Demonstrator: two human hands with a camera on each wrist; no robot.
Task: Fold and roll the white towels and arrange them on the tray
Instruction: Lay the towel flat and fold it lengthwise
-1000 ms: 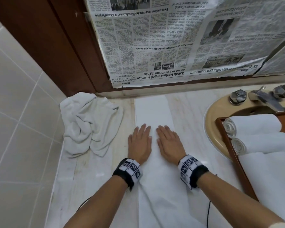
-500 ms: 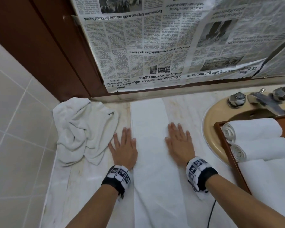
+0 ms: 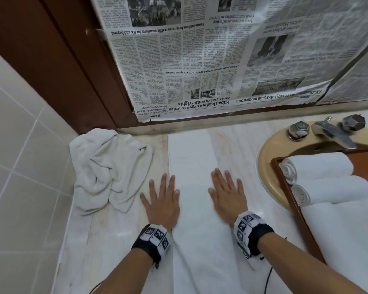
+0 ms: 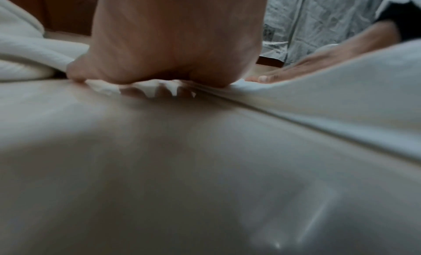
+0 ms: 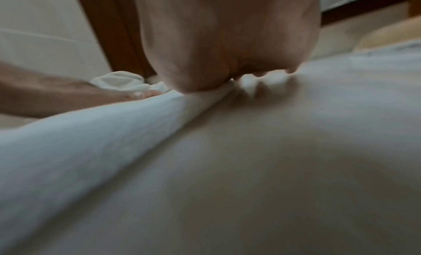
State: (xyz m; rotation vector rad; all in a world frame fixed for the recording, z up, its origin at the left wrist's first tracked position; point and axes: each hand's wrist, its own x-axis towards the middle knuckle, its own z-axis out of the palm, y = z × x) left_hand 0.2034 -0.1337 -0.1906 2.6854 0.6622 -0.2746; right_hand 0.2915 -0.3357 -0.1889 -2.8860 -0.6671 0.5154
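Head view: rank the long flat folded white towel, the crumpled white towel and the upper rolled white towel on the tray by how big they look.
1. Long flat folded white towel
2. Crumpled white towel
3. Upper rolled white towel on the brown wooden tray

Under my palms: folded towel, white matt cloth, fine weave; crumpled towel thicker terry, rougher; countertop polished pale marble, glossy; tray brown wood, smooth; taps shiny faceted metal; newspaper thin matt paper, creased
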